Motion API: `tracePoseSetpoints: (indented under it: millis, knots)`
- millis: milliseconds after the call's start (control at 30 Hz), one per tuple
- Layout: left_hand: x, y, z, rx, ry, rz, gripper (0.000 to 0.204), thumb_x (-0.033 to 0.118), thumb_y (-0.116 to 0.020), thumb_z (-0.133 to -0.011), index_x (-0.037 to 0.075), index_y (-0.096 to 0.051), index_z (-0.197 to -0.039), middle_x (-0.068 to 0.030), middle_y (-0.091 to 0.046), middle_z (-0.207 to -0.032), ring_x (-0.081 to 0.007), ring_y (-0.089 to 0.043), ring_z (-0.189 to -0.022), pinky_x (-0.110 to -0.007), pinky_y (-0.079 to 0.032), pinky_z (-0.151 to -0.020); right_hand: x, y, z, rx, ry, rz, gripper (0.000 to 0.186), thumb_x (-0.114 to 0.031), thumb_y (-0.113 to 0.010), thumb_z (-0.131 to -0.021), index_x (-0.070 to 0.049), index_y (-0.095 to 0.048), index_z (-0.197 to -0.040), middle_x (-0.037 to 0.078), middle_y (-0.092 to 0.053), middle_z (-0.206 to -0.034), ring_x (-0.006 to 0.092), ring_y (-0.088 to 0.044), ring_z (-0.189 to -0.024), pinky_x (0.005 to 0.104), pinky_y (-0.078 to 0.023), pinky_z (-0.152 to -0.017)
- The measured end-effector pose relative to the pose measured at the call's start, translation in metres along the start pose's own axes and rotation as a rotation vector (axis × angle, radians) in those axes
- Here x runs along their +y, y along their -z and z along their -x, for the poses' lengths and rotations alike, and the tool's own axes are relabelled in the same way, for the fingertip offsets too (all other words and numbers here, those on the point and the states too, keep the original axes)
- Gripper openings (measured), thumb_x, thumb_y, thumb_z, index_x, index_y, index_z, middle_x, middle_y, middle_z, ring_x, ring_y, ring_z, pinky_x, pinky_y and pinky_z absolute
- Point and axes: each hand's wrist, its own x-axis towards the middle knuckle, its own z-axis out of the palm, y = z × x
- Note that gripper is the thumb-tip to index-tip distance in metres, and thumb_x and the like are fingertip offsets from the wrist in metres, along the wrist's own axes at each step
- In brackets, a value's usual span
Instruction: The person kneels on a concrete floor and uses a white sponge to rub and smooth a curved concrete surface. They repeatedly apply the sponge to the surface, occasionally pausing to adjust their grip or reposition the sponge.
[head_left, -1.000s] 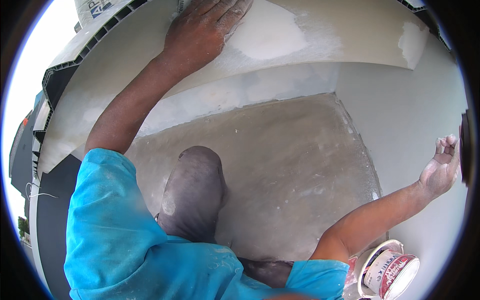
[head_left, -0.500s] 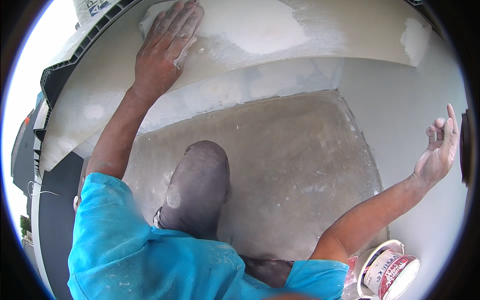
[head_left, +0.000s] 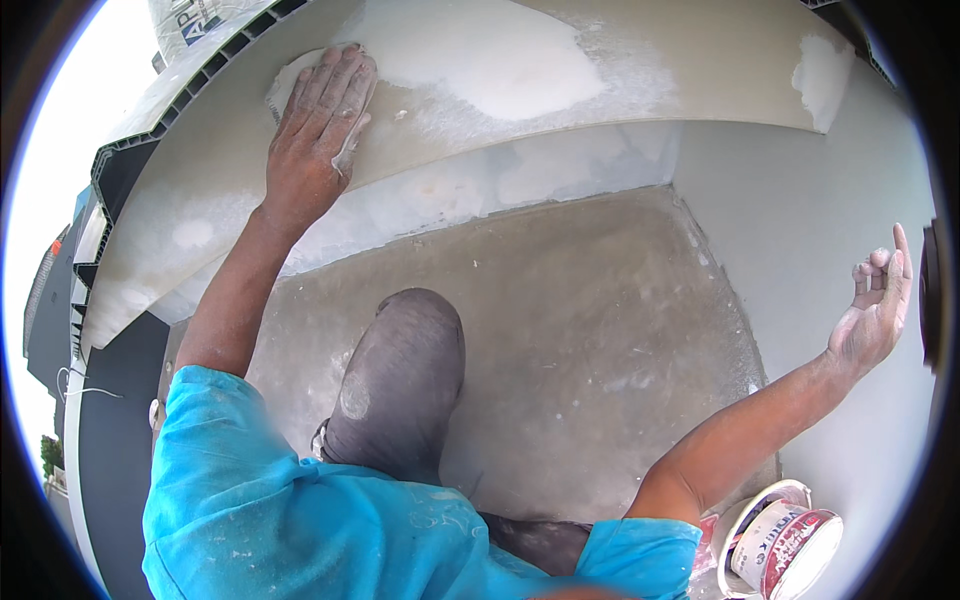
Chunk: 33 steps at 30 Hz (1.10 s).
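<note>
My left hand (head_left: 318, 130), dusted white, lies flat on the beige wall panel (head_left: 700, 70). Under its fingers is a sheet of sandpaper (head_left: 286, 88); a pale edge shows by the thumb, and the rest is hidden. Just right of this hand, a large white patch of filler (head_left: 480, 60) spreads over the panel. My right hand (head_left: 875, 305) is raised at the far right beside the smooth grey wall (head_left: 800, 220). Its fingers are apart, some bent and one stretched up, and it holds nothing. Whether it touches the wall I cannot tell.
At the lower right, a white bucket (head_left: 738, 520) stands by the wall with a red and white tub (head_left: 785, 550) in it. My bent knee (head_left: 410, 370) is over the dusty concrete floor (head_left: 600, 320). Hollow plastic sheeting (head_left: 125, 155) edges the left side.
My left hand has slid down and slightly left across the panel with the sandpaper. The right hand has dropped a little. The view has shifted slightly.
</note>
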Motion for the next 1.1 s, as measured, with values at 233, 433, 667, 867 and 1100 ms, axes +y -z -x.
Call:
tracePoseSetpoints:
  millis: [233,433,667,867,1100]
  knots:
    - [0.011,-0.014,-0.025,-0.009,0.039,0.015,0.052,0.009,-0.063,-0.095,0.016,-0.054,-0.146,-0.0061,-0.047,-0.155,-0.0259,-0.043,-0.144,-0.045,-0.036,-0.12,0.0,-0.011,0.007,-0.053,0.003,0.001,0.037,-0.02,-0.062,-0.1,0.001,-0.063,-0.13,-0.001,-0.058,-0.083,0.0076,-0.057,-0.084,0.0235,-0.047,-0.078]
    - [0.005,-0.015,-0.038,0.046,-0.013,-0.001,0.051,0.011,-0.064,-0.096,0.016,-0.053,-0.146,-0.0035,-0.049,-0.154,-0.0245,-0.041,-0.146,-0.045,-0.034,-0.122,0.005,0.003,-0.004,-0.057,0.007,0.001,0.037,-0.02,-0.061,-0.101,0.002,-0.063,-0.131,-0.001,-0.058,-0.082,0.0077,-0.057,-0.084,0.0232,-0.047,-0.078]
    - [0.015,-0.007,0.006,0.008,0.045,-0.004,0.057,0.013,-0.066,-0.094,0.018,-0.051,-0.148,-0.0024,-0.048,-0.155,-0.0238,-0.039,-0.147,-0.045,-0.032,-0.123,0.001,-0.015,0.007,-0.045,0.015,0.062,0.035,-0.021,-0.062,-0.1,-0.001,-0.066,-0.129,-0.003,-0.058,-0.081,0.008,-0.057,-0.084,0.0247,-0.046,-0.082]
    - [0.005,-0.019,-0.052,0.058,-0.051,0.021,0.054,0.014,-0.06,-0.098,0.018,-0.048,-0.15,-0.0046,-0.042,-0.159,-0.0263,-0.035,-0.149,-0.048,-0.032,-0.122,0.008,-0.013,0.005,-0.03,0.007,0.069,0.034,-0.023,-0.062,-0.1,-0.003,-0.067,-0.127,-0.003,-0.058,-0.08,0.0077,-0.055,-0.082,0.0258,-0.046,-0.082]
    - [-0.007,-0.018,0.051,-0.104,0.035,-0.087,0.059,0.031,-0.062,-0.098,0.022,-0.043,-0.153,-0.001,-0.039,-0.161,-0.0185,-0.031,-0.151,-0.046,-0.02,-0.127,-0.004,-0.018,0.007,-0.023,0.009,0.06,0.032,-0.023,-0.062,-0.1,-0.004,-0.069,-0.124,-0.004,-0.058,-0.079,0.0069,-0.055,-0.08,0.0258,-0.045,-0.081]
